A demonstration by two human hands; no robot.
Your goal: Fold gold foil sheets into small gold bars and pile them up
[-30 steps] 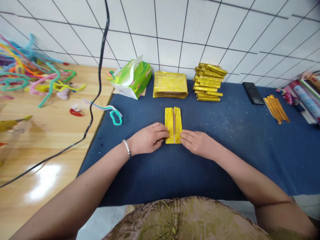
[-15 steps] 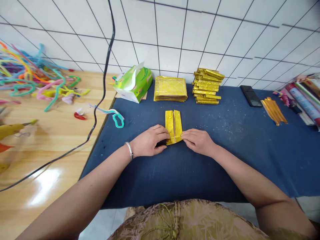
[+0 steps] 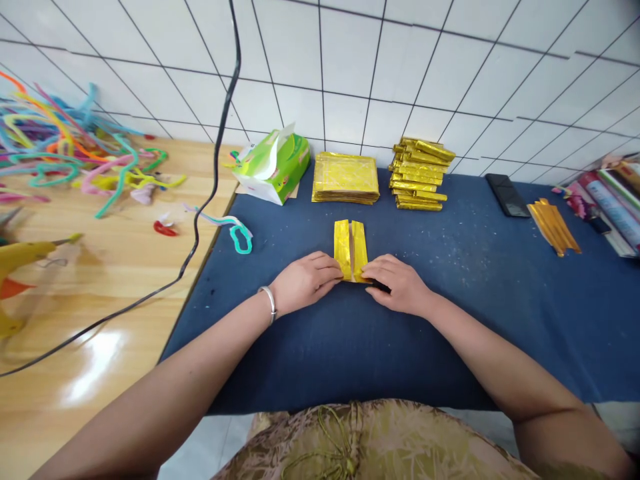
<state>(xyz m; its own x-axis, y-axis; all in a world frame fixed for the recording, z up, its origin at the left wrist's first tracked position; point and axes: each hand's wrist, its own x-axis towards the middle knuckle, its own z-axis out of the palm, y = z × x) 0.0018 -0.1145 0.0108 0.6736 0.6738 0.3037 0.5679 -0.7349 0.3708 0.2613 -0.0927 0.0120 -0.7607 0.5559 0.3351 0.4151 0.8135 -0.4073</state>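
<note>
A blue-clothed surface (image 3: 450, 320) fills the frame's middle. At its upper centre sit a flat pile of gold foil sheets (image 3: 345, 177) and a stack of folded pieces (image 3: 420, 175), within reach. Below them, left hand (image 3: 305, 281) and right hand (image 3: 397, 285) pinch the near end of a half-folded gold foil paper (image 3: 351, 248), pressing its flaps flat
</note>
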